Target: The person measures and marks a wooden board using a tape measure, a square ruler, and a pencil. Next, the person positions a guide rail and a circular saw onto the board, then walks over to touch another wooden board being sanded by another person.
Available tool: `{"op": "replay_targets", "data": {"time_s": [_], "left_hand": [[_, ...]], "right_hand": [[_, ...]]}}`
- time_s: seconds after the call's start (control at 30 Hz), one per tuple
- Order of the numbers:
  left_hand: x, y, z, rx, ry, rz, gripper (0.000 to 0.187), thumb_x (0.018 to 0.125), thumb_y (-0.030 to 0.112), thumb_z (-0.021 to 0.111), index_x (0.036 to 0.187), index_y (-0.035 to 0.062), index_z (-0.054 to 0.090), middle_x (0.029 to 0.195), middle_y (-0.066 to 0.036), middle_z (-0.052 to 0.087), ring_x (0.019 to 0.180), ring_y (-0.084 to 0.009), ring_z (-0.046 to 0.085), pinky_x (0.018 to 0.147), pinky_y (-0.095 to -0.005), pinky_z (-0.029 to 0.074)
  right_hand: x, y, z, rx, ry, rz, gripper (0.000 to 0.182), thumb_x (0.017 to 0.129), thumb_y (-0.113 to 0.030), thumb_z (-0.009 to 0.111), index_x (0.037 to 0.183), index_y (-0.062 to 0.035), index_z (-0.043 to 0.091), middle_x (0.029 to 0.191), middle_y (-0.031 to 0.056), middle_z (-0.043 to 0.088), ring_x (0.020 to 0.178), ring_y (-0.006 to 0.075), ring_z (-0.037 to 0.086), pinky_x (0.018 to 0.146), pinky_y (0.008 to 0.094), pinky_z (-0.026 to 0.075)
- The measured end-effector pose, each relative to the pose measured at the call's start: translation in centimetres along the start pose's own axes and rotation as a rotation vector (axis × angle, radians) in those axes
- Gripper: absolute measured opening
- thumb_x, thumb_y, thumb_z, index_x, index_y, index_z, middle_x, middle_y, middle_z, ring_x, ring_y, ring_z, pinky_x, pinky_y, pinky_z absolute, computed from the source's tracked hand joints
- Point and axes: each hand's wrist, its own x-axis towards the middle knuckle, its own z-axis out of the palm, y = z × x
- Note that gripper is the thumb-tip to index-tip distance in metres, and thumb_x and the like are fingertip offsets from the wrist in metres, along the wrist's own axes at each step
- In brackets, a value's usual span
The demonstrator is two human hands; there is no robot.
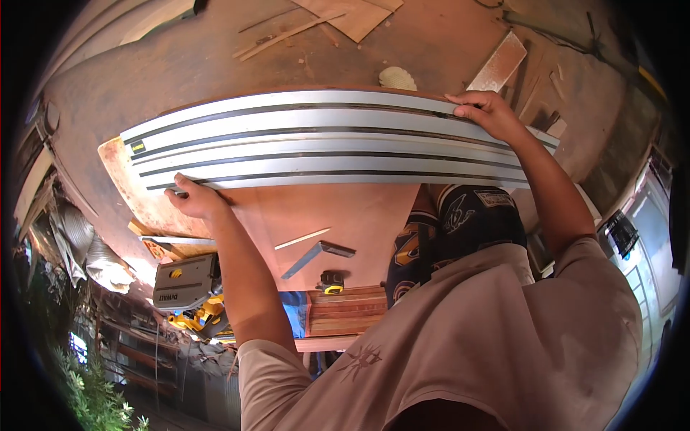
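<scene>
A long silver guide rail (323, 147) with dark strips and a small yellow label lies crosswise in front of me, over a wooden sheet (251, 212). My left hand (195, 200) grips its near edge close to the left end, thumb on top and the other fingers partly hidden. Toward the right end, my right hand (490, 115) is closed on the far edge. Between me and the rail, a pencil (302, 238), a try square (316, 257) and a yellow-and-black tape measure (332, 281) rest on the sheet.
A yellow-and-grey DeWalt power saw (185, 281) stands left of my left forearm. Wood offcuts (356, 18) lie on the ground ahead, with a whitish board (498, 63) at the far right. Reddish planks (348, 312) show below the sheet's near edge.
</scene>
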Motion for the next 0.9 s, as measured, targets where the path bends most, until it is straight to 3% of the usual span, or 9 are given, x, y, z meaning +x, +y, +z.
{"op": "replay_targets", "data": {"time_s": [0.13,0.43,0.47,0.53,0.77,0.83,0.9], "left_hand": [[0.5,-0.7,0.1,0.043,0.009,0.067,0.066,0.093,0.036,0.056,0.134,-0.013,0.037,0.132,-0.031,0.046,0.116,-0.0362,0.054,0.093,-0.0377,0.049],[-0.1,0.0,0.1,0.027,-0.004,0.003,0.067,0.094,0.036,0.056,0.137,-0.0108,0.035,0.134,-0.029,0.044,0.118,-0.0347,0.052,0.095,-0.0354,0.049],[-0.1,0.0,0.0,0.04,-0.007,0.009,0.067,0.094,0.036,0.056,0.137,-0.0109,0.035,0.134,-0.03,0.044,0.118,-0.0348,0.052,0.095,-0.0354,0.048],[0.0,-0.2,0.0,0.053,-0.008,0.016,0.067,0.094,0.036,0.055,0.137,-0.0109,0.035,0.135,-0.03,0.044,0.118,-0.0348,0.052,0.095,-0.0354,0.048],[-0.4,0.0,0.1,-0.018,-0.015,0.004,0.068,0.094,0.036,0.056,0.137,-0.0111,0.034,0.134,-0.029,0.045,0.117,-0.0342,0.053,0.094,-0.0358,0.049],[-0.4,0.1,0.0,-0.038,-0.019,-0.01,0.068,0.093,0.036,0.057,0.137,-0.0112,0.034,0.134,-0.029,0.045,0.117,-0.034,0.053,0.094,-0.0359,0.049],[-0.2,-0.1,0.1,-0.033,-0.014,-0.011,0.069,0.093,0.036,0.058,0.137,-0.011,0.034,0.134,-0.029,0.045,0.117,-0.0341,0.053,0.094,-0.0357,0.049]], "right_hand": [[0.0,-0.3,0.0,-0.05,-0.007,0.027,0.029,0.089,-0.01,0.065,0.117,-0.0029,0.065,0.103,0.0046,0.069,0.092,0.0085,0.06,0.084,0.0236,0.046],[0.4,1.1,0.1,-0.008,0.014,0.017,0.027,0.086,-0.01,0.067,0.113,-0.0036,0.067,0.107,0.0072,0.068,0.097,0.0121,0.061,0.088,0.0262,0.048],[0.4,1.1,0.1,-0.006,0.015,0.017,0.027,0.086,-0.01,0.067,0.113,-0.0036,0.067,0.107,0.0072,0.068,0.097,0.0121,0.061,0.088,0.0262,0.048],[0.4,1.1,0.2,-0.019,0.035,-0.042,0.029,0.086,-0.017,0.069,0.113,-0.0074,0.068,0.093,0.0048,0.071,0.082,0.0086,0.061,0.076,0.0242,0.048],[0.9,2.3,0.0,-0.032,0.048,-0.034,0.027,0.086,-0.016,0.07,0.112,-0.009,0.069,0.09,0.0038,0.07,0.081,0.0085,0.061,0.074,0.0237,0.048],[0.9,2.1,-0.1,-0.009,0.02,0.042,0.027,0.084,-0.01,0.07,0.11,-0.0058,0.069,0.101,0.0037,0.069,0.09,0.0095,0.061,0.083,0.0247,0.048],[0.9,1.9,-0.1,0.002,0.021,0.035,0.027,0.083,-0.01,0.071,0.11,-0.0064,0.069,0.1,0.0034,0.069,0.089,0.0093,0.061,0.082,0.0242,0.048]]}}
